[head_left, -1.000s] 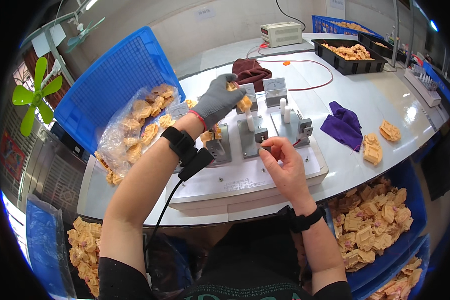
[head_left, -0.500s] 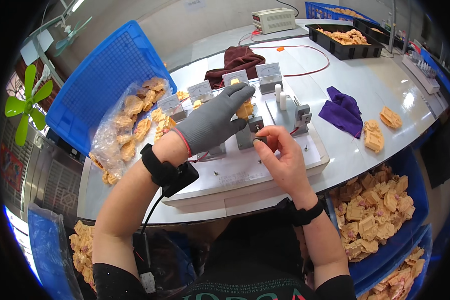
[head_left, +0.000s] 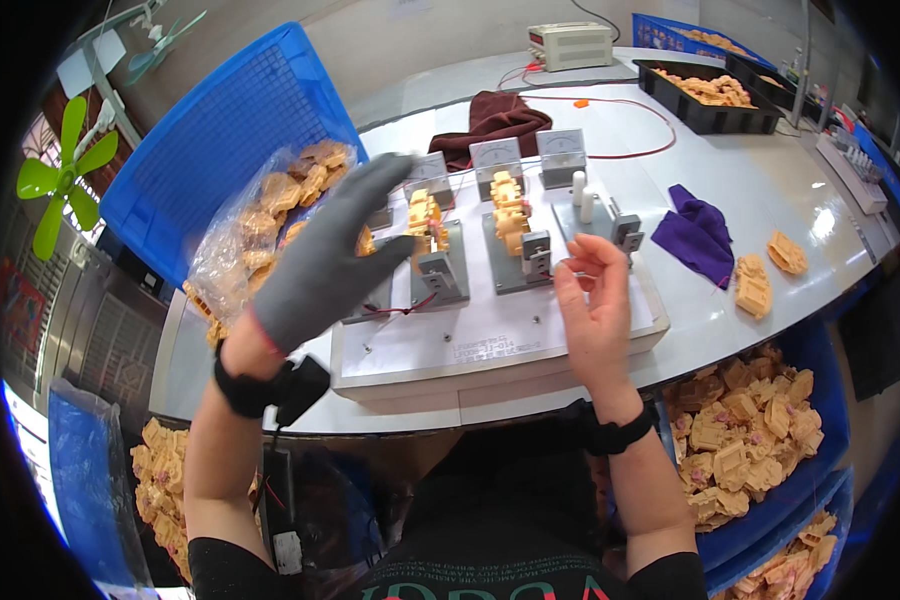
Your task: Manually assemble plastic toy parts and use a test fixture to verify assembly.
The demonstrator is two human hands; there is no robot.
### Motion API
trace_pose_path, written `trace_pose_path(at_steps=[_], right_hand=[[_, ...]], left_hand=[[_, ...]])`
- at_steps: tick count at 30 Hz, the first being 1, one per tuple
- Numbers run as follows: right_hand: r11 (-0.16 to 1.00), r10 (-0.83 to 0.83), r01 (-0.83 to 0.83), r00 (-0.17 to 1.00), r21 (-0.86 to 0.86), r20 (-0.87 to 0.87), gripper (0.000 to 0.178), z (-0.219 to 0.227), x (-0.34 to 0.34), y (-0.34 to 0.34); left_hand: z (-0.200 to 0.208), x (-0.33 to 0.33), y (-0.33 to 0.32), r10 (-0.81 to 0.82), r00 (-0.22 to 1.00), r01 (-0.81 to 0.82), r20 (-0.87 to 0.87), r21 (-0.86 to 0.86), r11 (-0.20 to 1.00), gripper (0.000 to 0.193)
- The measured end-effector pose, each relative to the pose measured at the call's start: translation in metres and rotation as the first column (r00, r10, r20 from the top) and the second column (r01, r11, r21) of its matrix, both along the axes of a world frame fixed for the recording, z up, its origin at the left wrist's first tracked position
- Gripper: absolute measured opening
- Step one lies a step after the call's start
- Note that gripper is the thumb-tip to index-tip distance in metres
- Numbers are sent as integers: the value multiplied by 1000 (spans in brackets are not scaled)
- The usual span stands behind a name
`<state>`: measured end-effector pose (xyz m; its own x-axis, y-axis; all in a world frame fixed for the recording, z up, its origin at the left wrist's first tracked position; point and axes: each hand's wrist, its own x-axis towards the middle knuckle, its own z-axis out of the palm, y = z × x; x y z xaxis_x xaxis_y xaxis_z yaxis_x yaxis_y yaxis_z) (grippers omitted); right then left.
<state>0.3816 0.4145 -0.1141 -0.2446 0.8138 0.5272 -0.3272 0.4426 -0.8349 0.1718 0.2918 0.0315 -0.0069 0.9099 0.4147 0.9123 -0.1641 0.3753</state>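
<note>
My left hand (head_left: 322, 255), in a grey glove, hangs over the left end of a white test fixture (head_left: 490, 375), fingers spread and nothing in them. My bare right hand (head_left: 598, 305) is at the fixture's right, fingers loosely bent, thumb apart from them, no object visible. Just left of its fingertips stands a grey clamp block (head_left: 536, 258). Behind that block a yellow plastic part (head_left: 510, 215) sits on its station. Another yellow part (head_left: 425, 222) sits on the station to the left. White pegs (head_left: 586, 206) rise from the right station. My glove partly hides the leftmost station.
Dial meters (head_left: 496, 156) line the fixture's back, before a brown cloth (head_left: 500, 122). A blue crate (head_left: 232, 130) leans at left beside a bag of yellow parts (head_left: 260, 225). Right are a purple cloth (head_left: 692, 240) and two loose parts (head_left: 753, 285). A full blue bin (head_left: 830, 400) stands below.
My left hand has left the yellow part on the middle station and swung left, its fingers spreading. My right hand has come off the clamp block and shifted slightly right.
</note>
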Motion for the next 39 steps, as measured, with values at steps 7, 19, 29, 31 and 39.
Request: trace_pose_path(at_steps=[7, 19, 29, 31, 39], right_hand=[[998, 52, -51, 999, -38, 9, 31, 2, 2, 0], [997, -69, 72, 988, -19, 140, 30, 0, 9, -9], [999, 20, -14, 989, -42, 147, 6, 5, 4, -10], [999, 32, -28, 988, -34, 148, 4, 5, 6, -10], [928, -122, -74, 866, 365, 485, 11, 19, 15, -12]], left_hand=[[-21, -153, -110, 621, 776, -629, -113, -52, 776, 58], [-129, -271, -15, 607, 512, -825, -608, -152, 544, 58], [-136, -244, 0, 644, 549, -808, -532, -142, 572, 41], [-139, -245, -13, 656, 589, -781, -472, -121, 613, 42], [-139, -247, -43, 717, 691, -693, 85, -203, 692, 49]])
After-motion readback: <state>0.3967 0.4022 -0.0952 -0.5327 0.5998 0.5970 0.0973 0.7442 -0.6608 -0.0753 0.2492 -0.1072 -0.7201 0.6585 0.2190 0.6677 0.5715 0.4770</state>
